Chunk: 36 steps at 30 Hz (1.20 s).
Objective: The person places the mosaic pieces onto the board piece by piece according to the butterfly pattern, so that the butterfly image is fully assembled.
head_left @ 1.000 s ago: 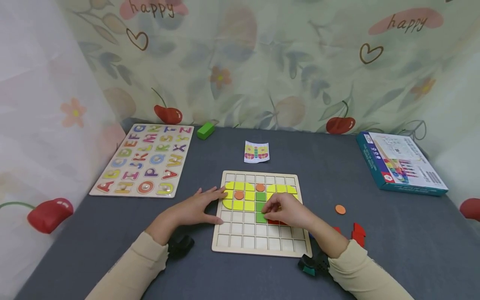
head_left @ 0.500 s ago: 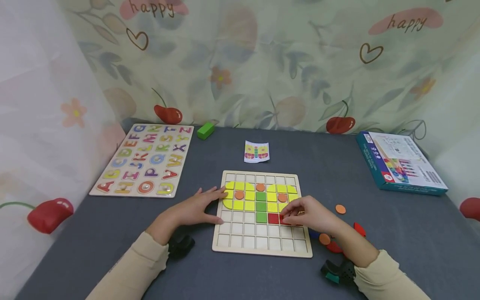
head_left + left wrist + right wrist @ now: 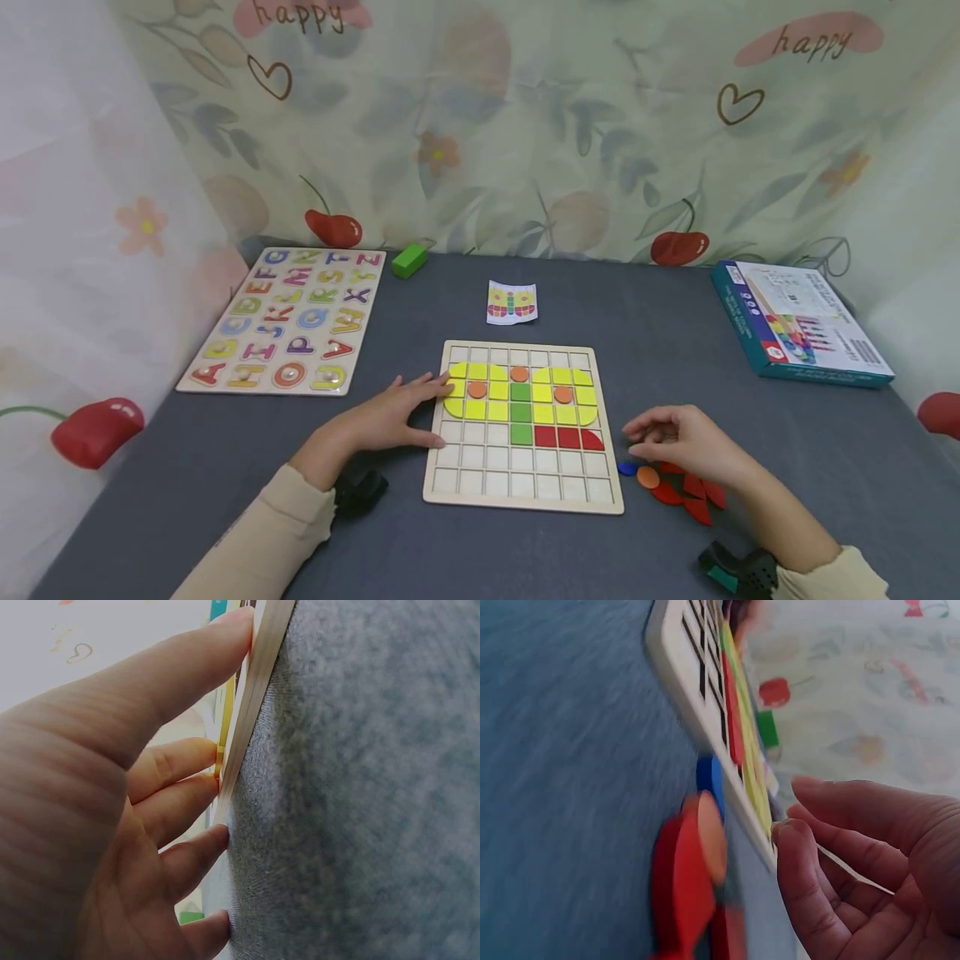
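A wooden grid board (image 3: 523, 505) lies on the table, with yellow, green and orange pieces in its upper part. A short row of red pieces (image 3: 568, 437) runs right from the lowest green square (image 3: 521, 435), the last with a curved corner. My left hand (image 3: 382, 417) rests against the board's left edge, fingers spread, thumb (image 3: 202, 664) at the rim. Off the board's right side hovers my right hand (image 3: 686, 437), fingers loosely bent with nothing between them. Near it lie several loose red pieces (image 3: 693, 487), an orange disc (image 3: 647, 477) and a blue piece (image 3: 627, 469).
Behind the board lies a small butterfly pattern card (image 3: 512, 302). An alphabet puzzle board (image 3: 255, 385) is at the left, beside a green block (image 3: 409, 261). A flat box (image 3: 813, 321) sits at the back right. Printed curtains (image 3: 547, 125) surround the table.
My right hand has drawn back from the red row to the right, over the loose pieces, uncovering the row and covering an orange disc. The left hand stays at the board's edge.
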Each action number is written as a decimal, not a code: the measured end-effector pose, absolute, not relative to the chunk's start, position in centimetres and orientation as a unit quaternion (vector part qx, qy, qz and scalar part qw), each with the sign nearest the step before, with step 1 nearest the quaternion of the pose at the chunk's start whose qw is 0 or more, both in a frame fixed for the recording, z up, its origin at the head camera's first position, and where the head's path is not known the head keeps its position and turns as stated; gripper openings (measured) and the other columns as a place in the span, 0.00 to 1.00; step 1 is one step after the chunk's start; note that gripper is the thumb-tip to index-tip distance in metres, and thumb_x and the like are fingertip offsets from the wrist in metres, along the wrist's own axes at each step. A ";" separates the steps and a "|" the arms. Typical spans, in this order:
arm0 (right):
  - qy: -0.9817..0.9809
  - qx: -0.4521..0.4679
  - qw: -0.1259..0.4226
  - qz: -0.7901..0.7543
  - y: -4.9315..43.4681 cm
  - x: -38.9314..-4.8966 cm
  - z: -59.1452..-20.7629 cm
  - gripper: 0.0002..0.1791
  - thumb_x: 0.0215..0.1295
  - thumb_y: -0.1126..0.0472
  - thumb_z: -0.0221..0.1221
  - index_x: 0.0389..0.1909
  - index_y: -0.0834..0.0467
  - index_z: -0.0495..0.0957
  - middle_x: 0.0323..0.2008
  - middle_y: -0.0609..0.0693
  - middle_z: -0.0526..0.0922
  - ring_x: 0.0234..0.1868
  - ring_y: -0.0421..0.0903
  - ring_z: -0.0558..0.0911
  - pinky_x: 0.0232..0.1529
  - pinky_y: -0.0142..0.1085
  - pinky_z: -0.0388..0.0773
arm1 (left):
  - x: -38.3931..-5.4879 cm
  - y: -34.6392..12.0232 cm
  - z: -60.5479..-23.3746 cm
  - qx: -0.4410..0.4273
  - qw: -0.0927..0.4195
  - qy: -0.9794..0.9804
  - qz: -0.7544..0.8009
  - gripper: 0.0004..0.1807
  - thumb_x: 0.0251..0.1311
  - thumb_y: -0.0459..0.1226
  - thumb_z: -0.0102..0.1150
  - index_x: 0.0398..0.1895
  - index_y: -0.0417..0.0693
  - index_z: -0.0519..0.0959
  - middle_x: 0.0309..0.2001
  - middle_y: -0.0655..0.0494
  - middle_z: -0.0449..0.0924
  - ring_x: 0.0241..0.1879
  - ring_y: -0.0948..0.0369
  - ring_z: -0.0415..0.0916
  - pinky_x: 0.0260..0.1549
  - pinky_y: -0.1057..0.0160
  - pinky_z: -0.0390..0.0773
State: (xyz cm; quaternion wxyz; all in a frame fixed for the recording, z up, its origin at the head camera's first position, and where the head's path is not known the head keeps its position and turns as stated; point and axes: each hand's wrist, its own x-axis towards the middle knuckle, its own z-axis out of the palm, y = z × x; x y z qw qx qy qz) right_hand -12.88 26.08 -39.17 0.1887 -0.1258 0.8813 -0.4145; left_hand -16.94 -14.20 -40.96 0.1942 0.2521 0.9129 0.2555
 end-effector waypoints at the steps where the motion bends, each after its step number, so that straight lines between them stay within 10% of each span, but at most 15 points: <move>1: 0.882 -0.125 0.187 -0.413 26.5 -12.7 -39.2 0.20 0.57 0.56 0.64 0.45 0.66 0.79 0.39 0.56 0.82 0.29 0.38 0.77 0.30 0.29 0.77 | -16.9 -14.2 -41.0 0.252 0.194 0.913 0.255 0.44 0.49 0.53 0.66 0.69 0.52 0.61 0.73 0.57 0.50 0.74 0.53 0.40 0.70 0.42 0.35; 28: 0.888 -0.075 0.188 -0.412 30.7 -10.7 -41.0 0.25 0.54 0.57 0.66 0.49 0.68 0.74 0.20 0.49 0.70 0.16 0.38 0.66 0.15 0.31 0.64 | -16.9 -14.2 -41.0 0.250 0.192 0.913 0.258 0.44 0.49 0.53 0.66 0.69 0.52 0.61 0.73 0.57 0.49 0.74 0.53 0.39 0.70 0.42 0.34; 36: 0.869 -0.073 0.197 -0.447 30.8 -10.8 -41.1 0.22 0.60 0.58 0.62 0.47 0.71 0.75 0.27 0.50 0.76 0.25 0.40 0.73 0.24 0.29 0.72 | -16.9 -14.2 -41.0 0.250 0.194 0.913 0.257 0.44 0.49 0.53 0.66 0.69 0.52 0.61 0.73 0.57 0.49 0.74 0.53 0.39 0.70 0.42 0.34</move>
